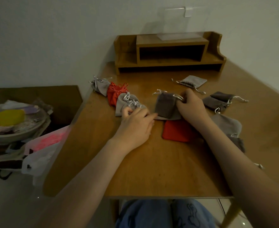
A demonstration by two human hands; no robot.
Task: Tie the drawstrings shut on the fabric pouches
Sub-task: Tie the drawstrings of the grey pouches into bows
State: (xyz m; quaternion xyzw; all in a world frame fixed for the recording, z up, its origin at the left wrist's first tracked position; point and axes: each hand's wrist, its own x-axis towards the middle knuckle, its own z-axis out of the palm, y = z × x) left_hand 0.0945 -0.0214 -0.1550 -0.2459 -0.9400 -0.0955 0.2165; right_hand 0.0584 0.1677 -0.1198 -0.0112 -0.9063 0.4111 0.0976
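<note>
Dark grey pouch [166, 106] lies mid-table, mouth toward 12 o'clock, and overlaps the top edge of a flat red pouch [176, 131] at its 6 o'clock. Right hand [192, 106] at the pouch's 3 o'clock, fingers curled, pinching its silver drawstring [178, 97] at the mouth's right corner. Left hand [135, 125] at 8 o'clock of the pouch, thumb and fingers curled onto a light grey pouch [124, 102]; one finger reaches to the dark pouch's lower left corner. Beyond, toward 10 o'clock: tied red pouch [114, 93], then another grey pouch [100, 86]. At 1 o'clock, a pale grey pouch [193, 81]; at 3 o'clock, dark pouches [217, 101]. Wooden table [152, 170]; wooden shelf unit [168, 51] at its 12 o'clock edge.
</note>
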